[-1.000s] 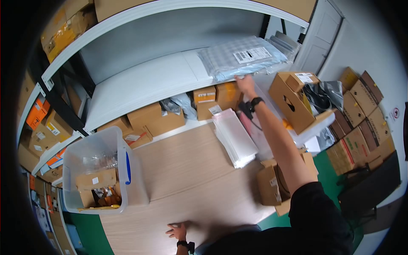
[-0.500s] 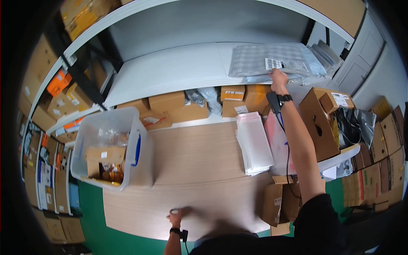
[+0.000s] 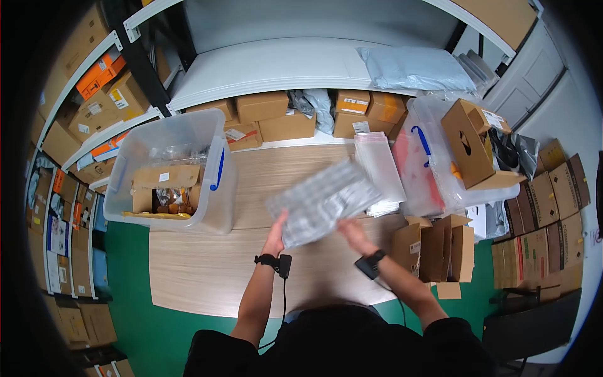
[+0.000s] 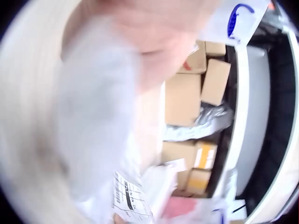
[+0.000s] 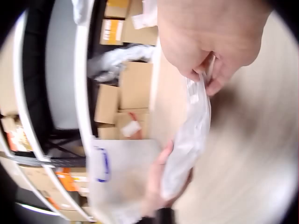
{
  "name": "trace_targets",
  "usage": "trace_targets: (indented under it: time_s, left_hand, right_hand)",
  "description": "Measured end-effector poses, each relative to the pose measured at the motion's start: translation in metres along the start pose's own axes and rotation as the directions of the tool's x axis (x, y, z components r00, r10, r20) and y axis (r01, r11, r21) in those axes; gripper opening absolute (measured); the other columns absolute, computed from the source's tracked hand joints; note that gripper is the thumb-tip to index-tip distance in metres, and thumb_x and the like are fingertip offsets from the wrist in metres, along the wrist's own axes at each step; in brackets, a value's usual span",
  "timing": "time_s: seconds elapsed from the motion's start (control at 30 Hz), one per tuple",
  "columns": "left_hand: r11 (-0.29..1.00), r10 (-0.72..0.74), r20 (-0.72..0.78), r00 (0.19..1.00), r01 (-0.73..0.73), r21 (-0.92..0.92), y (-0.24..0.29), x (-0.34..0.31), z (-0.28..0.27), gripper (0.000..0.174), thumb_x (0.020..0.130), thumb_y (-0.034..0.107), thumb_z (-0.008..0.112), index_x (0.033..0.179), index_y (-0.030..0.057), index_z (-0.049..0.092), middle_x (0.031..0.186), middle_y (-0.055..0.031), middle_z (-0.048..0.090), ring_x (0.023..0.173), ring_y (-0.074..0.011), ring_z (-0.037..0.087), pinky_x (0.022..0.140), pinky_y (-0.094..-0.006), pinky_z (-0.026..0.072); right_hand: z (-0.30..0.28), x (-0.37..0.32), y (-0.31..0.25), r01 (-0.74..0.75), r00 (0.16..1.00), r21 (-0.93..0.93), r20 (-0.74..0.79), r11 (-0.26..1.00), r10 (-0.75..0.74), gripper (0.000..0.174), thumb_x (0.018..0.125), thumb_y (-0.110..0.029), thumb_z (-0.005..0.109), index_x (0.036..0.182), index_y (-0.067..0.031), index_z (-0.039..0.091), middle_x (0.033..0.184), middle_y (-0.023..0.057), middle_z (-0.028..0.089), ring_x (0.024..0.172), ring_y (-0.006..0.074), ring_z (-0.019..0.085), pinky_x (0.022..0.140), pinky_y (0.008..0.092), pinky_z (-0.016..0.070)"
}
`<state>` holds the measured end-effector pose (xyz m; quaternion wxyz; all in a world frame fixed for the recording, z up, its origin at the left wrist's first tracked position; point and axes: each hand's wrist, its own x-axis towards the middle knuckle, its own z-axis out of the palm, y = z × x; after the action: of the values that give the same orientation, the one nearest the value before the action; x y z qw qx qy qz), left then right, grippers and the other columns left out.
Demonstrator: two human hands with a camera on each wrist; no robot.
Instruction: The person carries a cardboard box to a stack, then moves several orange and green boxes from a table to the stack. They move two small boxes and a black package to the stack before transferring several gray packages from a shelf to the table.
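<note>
A flat plastic-wrapped package (image 3: pixel 320 201) with a grey checked pattern is held tilted above the table, blurred by motion in the head view. My left hand (image 3: pixel 274 234) grips its left end, thumb on the upper face. At the right end, my right hand (image 3: pixel 357 237) pinches the edge of the plastic between thumb and fingers, plain in the right wrist view. A white printed shipping label (image 4: pixel 131 198) shows on the package in the left wrist view. On the shelf, a pale blue plastic mailer (image 3: pixel 418 68) lies at the right.
A clear bin (image 3: pixel 217 201) holding cardboard and small items stands on the left of the table (image 3: pixel 207 270). To the right are a stack of clear plastic sleeves (image 3: pixel 380 163), a lidded bin (image 3: pixel 418 182) under a cardboard box (image 3: pixel 471 151), and an open carton (image 3: pixel 433 251). Boxes (image 3: pixel 262 107) line the lower shelf.
My right hand has drawn the checked package off the shelf and down over the table, uncovering the blue mailer. My left hand has risen from the table's front to grip the package.
</note>
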<state>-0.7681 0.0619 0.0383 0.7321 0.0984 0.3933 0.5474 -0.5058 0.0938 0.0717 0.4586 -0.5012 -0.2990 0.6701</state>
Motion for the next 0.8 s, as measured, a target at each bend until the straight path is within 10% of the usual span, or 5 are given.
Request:
trace_targets:
  time_s: [0.17, 0.23, 0.4, 0.63, 0.8]
  left_hand:
    - [0.83, 0.315, -0.147, 0.938, -0.198, 0.522, -0.106, -0.012, -0.159, 0.055, 0.065, 0.007, 0.081, 0.116, -0.001, 0.061, 0.104, -0.008, 0.068, 0.095, -0.0234, 0.064, 0.084, -0.0385, 0.0525]
    - [0.607, 0.349, -0.429, 0.833, 0.148, 0.781, -0.112, -0.024, -0.169, 0.053, 0.065, 0.012, 0.081, 0.113, -0.0004, 0.062, 0.103, -0.0121, 0.069, 0.094, -0.0265, 0.065, 0.084, -0.0386, 0.0524]
    - [0.271, 0.623, -0.503, 0.599, 0.438, 0.857, -0.088, -0.06, -0.16, 0.061, 0.062, 0.025, 0.081, 0.112, -0.0016, 0.059, 0.102, -0.0215, 0.068, 0.097, -0.0392, 0.064, 0.085, -0.0451, 0.05]
    - [0.315, 0.663, -0.557, 0.5, 0.489, 0.814, -0.081, -0.095, -0.139, 0.068, 0.067, 0.038, 0.08, 0.114, -0.0011, 0.05, 0.103, -0.0253, 0.059, 0.096, -0.0433, 0.057, 0.082, -0.0484, 0.0465]
    - [0.344, 0.636, -0.616, 0.464, 0.544, 0.765, -0.094, -0.103, -0.133, 0.063, 0.074, 0.036, 0.078, 0.113, -0.0038, 0.048, 0.106, -0.0273, 0.054, 0.098, -0.0431, 0.055, 0.085, -0.0473, 0.0447]
  right_hand:
    - [-0.082, 0.009, 0.128, 0.13, 0.665, -0.964, 0.258, 0.232, 0.701, 0.027, 0.081, -0.028, 0.062, 0.076, -0.0031, 0.07, 0.074, 0.0125, 0.069, 0.069, 0.0232, 0.066, 0.062, 0.0351, 0.0503]
    - [-0.099, 0.017, 0.136, 0.481, 0.876, -0.87, 0.483, -0.107, 0.013, 0.036, 0.083, -0.035, 0.059, 0.07, -0.0033, 0.07, 0.071, 0.0172, 0.068, 0.071, 0.0352, 0.067, 0.067, 0.0477, 0.0516]
    - [-0.046, 0.106, -0.091, 0.27, 0.924, -0.931, 0.322, -0.247, -0.205, 0.027, 0.087, -0.025, 0.056, 0.09, 0.0003, 0.065, 0.094, 0.02, 0.065, 0.088, 0.0378, 0.063, 0.074, 0.0475, 0.0534]
    - [0.002, 0.236, -0.344, -0.196, 0.424, -0.646, 0.622, -0.737, -0.658, 0.04, 0.086, -0.016, 0.052, 0.123, 0.0005, 0.052, 0.12, 0.0156, 0.055, 0.113, 0.0265, 0.052, 0.089, 0.0375, 0.0442]
    - [-0.004, 0.321, -0.394, -0.311, 0.391, -0.601, 0.625, -0.737, -0.675, 0.051, 0.089, -0.02, 0.054, 0.136, -0.003, 0.044, 0.132, 0.0141, 0.051, 0.122, 0.0287, 0.048, 0.101, 0.0443, 0.0398]
